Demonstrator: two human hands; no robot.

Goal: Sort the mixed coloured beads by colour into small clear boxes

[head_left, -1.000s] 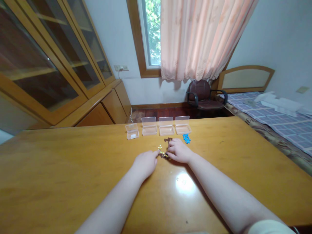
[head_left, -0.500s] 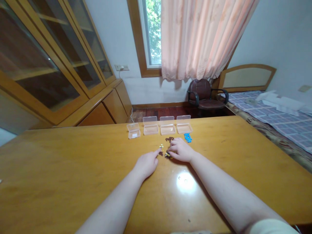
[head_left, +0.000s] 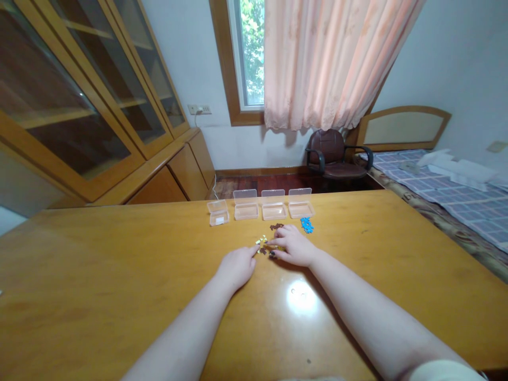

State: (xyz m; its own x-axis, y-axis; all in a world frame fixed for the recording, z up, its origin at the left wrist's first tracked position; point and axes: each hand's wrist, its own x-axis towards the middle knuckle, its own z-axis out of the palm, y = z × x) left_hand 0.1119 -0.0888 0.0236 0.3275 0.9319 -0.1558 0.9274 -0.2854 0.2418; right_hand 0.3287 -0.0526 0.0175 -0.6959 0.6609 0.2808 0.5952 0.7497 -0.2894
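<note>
Small yellow pieces (head_left: pixel 261 242) and dark brown pieces (head_left: pixel 275 227) lie mixed on the wooden table (head_left: pixel 119 264). My left hand (head_left: pixel 236 267) rests on the table with a fingertip against the yellow pieces. My right hand (head_left: pixel 292 246) lies over the right side of the little heap, fingers spread and touching the pieces. A small pile of blue pieces (head_left: pixel 306 225) sits just right of my right hand.
Several open clear plastic boxes (head_left: pixel 273 204) stand in a row at the table's far edge, the leftmost (head_left: pixel 218 212) smaller. Beyond are a dark office chair (head_left: pixel 333 153), a bed at the right, a glass-fronted cabinet at the left and a curtained window.
My fingers have shifted slightly among the pieces; the yellow ones now lie a little more gathered by my left fingertip. The view has drifted a bit.
</note>
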